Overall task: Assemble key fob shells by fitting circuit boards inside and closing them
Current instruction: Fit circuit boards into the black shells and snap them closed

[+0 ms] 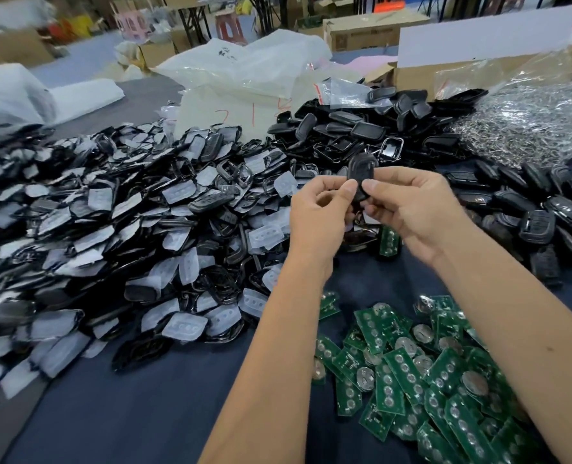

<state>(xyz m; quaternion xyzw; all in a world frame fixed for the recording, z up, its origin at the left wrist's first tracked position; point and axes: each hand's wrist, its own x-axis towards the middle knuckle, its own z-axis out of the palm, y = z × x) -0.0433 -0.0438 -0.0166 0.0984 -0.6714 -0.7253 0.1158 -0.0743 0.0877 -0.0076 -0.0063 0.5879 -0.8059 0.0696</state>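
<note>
- A wide heap of black shell halves with white rubber pads (117, 229) covers the left of the table (144, 413).
- The left hand (318, 212) pinches the black key fob (361, 175) between thumb and curled fingers.
- The right hand (411, 205) grips the same fob from the other side, above the table, mid-frame.
- Green circuit boards (411, 373) lie piled below the right forearm.
- More black shells (529, 209) lie at far right.
</note>
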